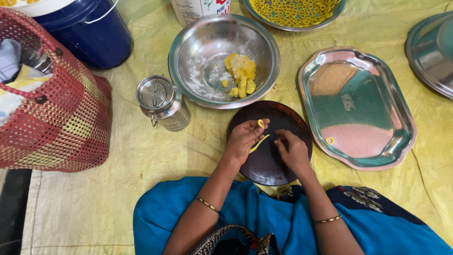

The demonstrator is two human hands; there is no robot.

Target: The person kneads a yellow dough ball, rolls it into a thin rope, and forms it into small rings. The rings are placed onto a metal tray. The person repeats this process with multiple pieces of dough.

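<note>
The left hand pinches a thin yellow dough strip over the dark round board. The right hand, fingers curled, presses on the board beside the strip's end.

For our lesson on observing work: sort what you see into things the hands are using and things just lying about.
In use: left hand, right hand, yellow dough strip, dark round board, steel bowl of dough, oval steel tray.

Lying about: red woven basket, blue bucket, small steel canister.

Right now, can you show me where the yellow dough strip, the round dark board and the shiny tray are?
yellow dough strip [259, 143], head view, middle of the strip by the left hand.
round dark board [283, 118], head view, bare top part.
shiny tray [363, 94], head view, flat bare middle.
</note>
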